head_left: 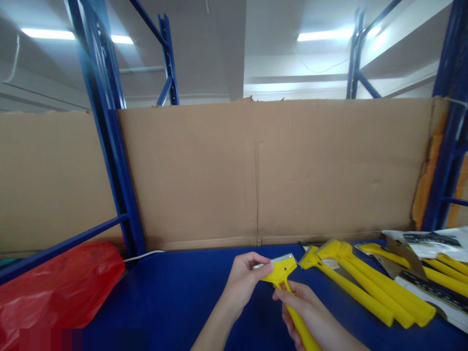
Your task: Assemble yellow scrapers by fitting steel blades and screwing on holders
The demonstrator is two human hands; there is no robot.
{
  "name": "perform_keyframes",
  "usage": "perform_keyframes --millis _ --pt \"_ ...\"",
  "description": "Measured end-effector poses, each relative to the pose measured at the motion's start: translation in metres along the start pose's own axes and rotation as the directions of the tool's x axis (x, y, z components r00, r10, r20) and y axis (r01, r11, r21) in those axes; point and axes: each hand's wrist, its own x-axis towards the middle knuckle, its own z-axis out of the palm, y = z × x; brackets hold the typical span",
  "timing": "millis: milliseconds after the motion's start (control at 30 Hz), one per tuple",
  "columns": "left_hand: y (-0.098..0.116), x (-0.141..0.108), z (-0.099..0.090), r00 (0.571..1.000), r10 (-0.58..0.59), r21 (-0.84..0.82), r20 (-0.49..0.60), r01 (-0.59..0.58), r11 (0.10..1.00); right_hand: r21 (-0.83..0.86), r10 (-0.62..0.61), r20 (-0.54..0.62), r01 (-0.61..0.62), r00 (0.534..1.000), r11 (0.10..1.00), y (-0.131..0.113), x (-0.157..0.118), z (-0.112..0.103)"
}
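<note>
A yellow scraper (pixel 281 271) with a wide head and a metal strip along its top edge is held up over the blue shelf (pixel 171 297). My left hand (pixel 245 282) pinches the left corner of its head between thumb and fingers. Lower down, my right hand (pixel 305 307) wraps round the handle just below the head. Just right of the held one lie several more yellow scrapers (pixel 360 282), side by side, with their handles pointing to the lower right.
At the far right, further yellow scrapers (pixel 448 273) lie among cardboard and black-and-white packaging (pixel 438 292). A red plastic bag (pixel 69 282) lies at left beyond a blue rack post (pixel 120 195). Tall cardboard (pixel 204 175) closes off the back. A white cable (pixel 144 255) lies near the post.
</note>
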Motion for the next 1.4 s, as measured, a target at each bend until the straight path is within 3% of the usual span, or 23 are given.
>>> perform_keyframes --millis 167,433,633,767,900,1167,1400 --pt "0.001 0.001 -0.001 0.999 -0.011 -0.039 0.047 0.013 0.999 -0.004 0.018 -0.041 -0.018 0.999 1.000 0.001 0.002 -0.001" --pt "0.002 0.000 0.002 0.995 0.031 0.028 0.093 -0.033 0.999 -0.033 -0.067 -0.017 0.066 0.998 0.997 0.002 0.001 -0.003" --pt "0.003 -0.003 0.000 0.997 0.065 0.051 0.044 -0.067 0.996 -0.023 -0.081 -0.031 0.080 0.996 0.996 0.002 0.001 -0.003" --pt "0.001 -0.001 -0.003 0.999 0.025 -0.064 0.042 -0.022 0.998 0.049 -0.112 -0.012 0.113 0.994 0.992 0.003 0.004 -0.005" --pt "0.001 -0.001 -0.005 0.997 -0.016 -0.183 0.071 0.029 0.983 0.075 -0.066 -0.002 0.066 0.998 0.995 0.002 0.006 -0.006" --pt "-0.003 -0.001 -0.014 0.982 -0.020 -0.145 0.187 0.048 0.988 0.067 -0.024 0.004 0.023 1.000 0.997 0.004 0.010 -0.009" --pt "-0.004 0.001 -0.017 0.983 -0.026 -0.134 0.184 0.051 0.990 0.069 -0.057 0.010 0.056 0.998 0.996 0.005 0.010 -0.009"
